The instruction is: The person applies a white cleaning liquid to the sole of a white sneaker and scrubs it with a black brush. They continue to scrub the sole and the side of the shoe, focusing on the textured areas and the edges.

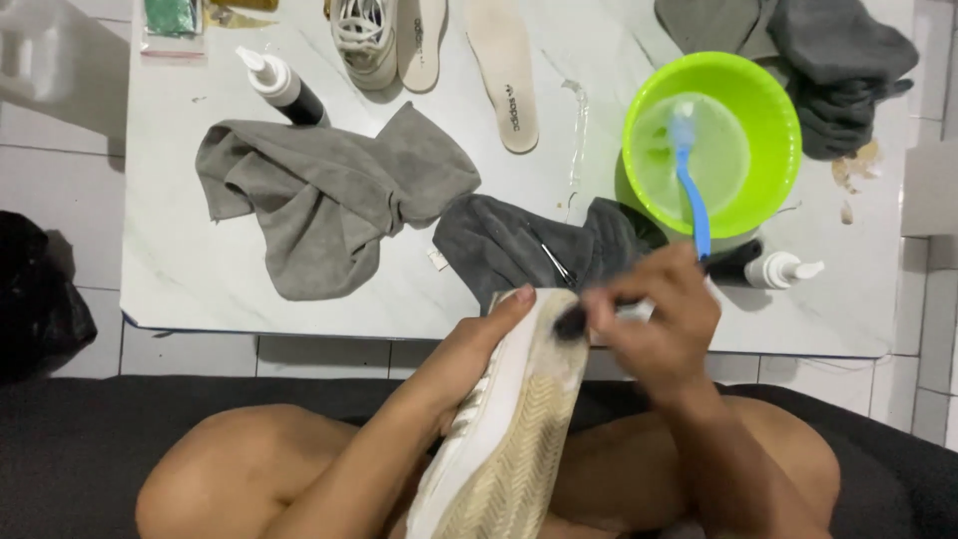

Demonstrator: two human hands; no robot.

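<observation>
Right fingers (639, 299) pinch a brush (571, 321) — bristles on the sneaker (509, 429).

Head view, steeply down, close

sneaker (509, 439) heel: cut off | small brush (572, 321): blurred | second shoe (365, 35): cropped

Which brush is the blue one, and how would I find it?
Look for the bright green bowl at the right of the white table. The blue brush stands in its cloudy water, handle leaning over the near rim. The other brush, dark-bristled, is in the right hand, against the shoe sole.
</observation>
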